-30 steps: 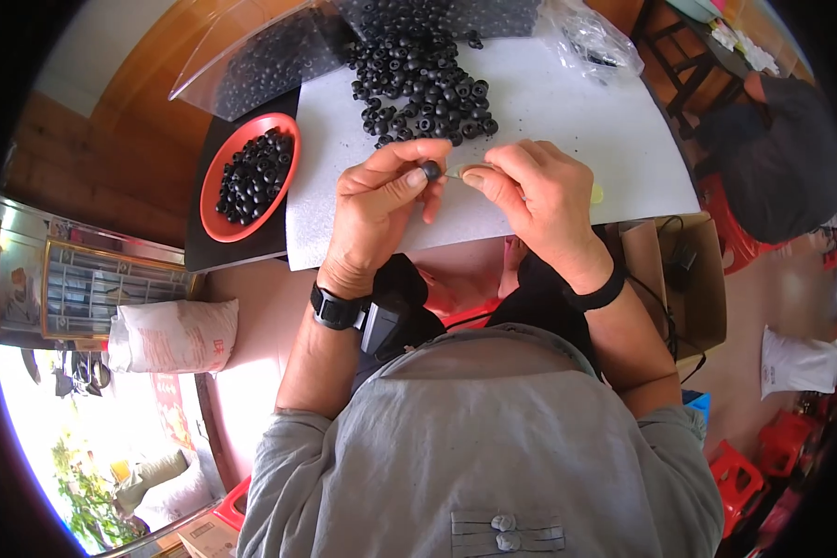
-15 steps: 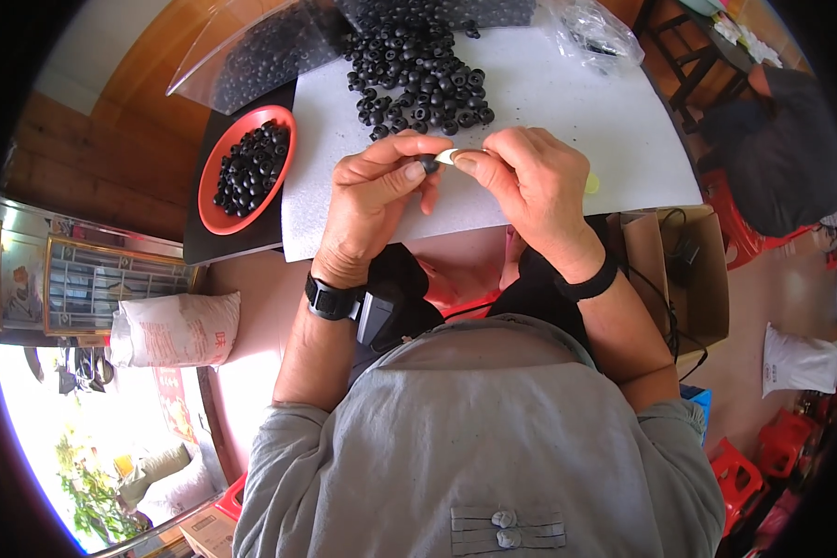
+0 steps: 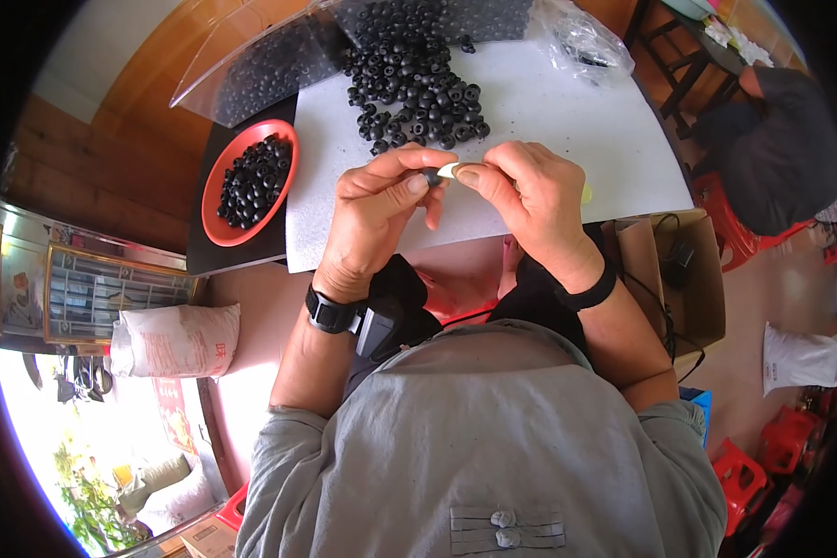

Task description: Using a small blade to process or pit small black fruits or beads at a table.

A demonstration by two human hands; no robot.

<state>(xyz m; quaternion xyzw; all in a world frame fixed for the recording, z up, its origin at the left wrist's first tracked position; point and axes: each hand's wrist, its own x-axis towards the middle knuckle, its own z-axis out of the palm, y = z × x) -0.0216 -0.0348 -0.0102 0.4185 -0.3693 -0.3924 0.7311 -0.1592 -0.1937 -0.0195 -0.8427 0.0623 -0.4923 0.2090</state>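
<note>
Between the thumb and fingers of my left hand is a small round black piece, much like those heaped on the table. My right hand pinches a narrow white strip, whose tip meets the black piece. The fingers partly cover both things, so how far the strip reaches onto the piece cannot be seen. Just beyond my hands lies a loose heap of black pieces, several with round openings. My hands are above the near part of the white tabletop.
An orange bowl of black pieces stands at left on a dark surface. A clear plastic sheet rises behind it. Plastic bag lies far right. A yellow-green disc is beside my right hand. A cardboard box and seated person are at right.
The table and hands sit slightly lower in the picture. Both hands keep their grips, with the white strip still against the black piece; less of the strip shows.
</note>
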